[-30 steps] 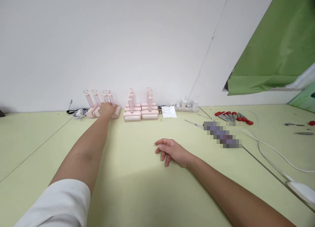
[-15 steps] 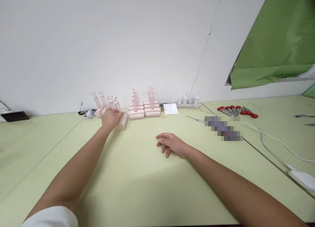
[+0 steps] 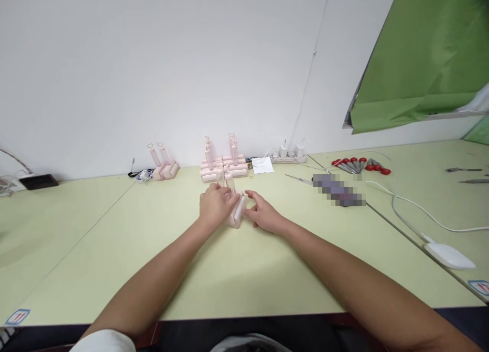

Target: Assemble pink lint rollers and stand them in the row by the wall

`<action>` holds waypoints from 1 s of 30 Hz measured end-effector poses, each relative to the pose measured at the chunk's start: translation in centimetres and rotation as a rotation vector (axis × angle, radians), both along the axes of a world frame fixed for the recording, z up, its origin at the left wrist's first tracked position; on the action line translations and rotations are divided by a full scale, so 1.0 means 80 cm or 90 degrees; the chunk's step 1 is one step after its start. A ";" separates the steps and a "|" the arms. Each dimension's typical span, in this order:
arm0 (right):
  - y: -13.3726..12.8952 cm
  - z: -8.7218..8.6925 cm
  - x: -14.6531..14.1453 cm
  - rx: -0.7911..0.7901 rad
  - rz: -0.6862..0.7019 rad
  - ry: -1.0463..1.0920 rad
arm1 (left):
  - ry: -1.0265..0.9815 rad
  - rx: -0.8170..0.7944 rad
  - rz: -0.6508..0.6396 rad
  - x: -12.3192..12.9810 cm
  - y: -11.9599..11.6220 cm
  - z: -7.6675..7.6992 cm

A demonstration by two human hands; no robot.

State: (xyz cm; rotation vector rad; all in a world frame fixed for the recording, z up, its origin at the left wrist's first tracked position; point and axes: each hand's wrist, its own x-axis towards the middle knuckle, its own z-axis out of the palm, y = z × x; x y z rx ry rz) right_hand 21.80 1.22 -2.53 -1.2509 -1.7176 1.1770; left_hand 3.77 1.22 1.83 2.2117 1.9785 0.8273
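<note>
In the middle of the table, my left hand (image 3: 217,204) is closed around a pair of pale pink lint rollers (image 3: 237,213). Their clear handles point upward and the roller parts lie low at the tabletop; the hand hides part of them. Just to the right is my right hand (image 3: 263,213), its thumb and fingers apart and curved toward the rollers' right side. Whether its fingertips touch them I cannot tell. Behind stands a group of similar pink lint rollers (image 3: 225,172) in rows near the wall. Two more lint rollers (image 3: 166,170) with heart-shaped loops stand at the left.
A power strip (image 3: 290,159) with white plugs and a white paper (image 3: 263,165) lie along the wall. To the right are red-ended tools (image 3: 349,164), a blurred purple item (image 3: 338,190), and a white cable leading to a white device (image 3: 450,255). A black phone-like object (image 3: 38,181) is far left.
My left hand has brought a pair of lint rollers from the left group to the middle of the table. My right hand is now beside them. The view has shifted slightly.
</note>
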 end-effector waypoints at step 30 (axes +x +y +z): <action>0.019 -0.008 0.026 0.161 -0.006 -0.172 | 0.045 0.016 0.180 -0.047 0.027 -0.026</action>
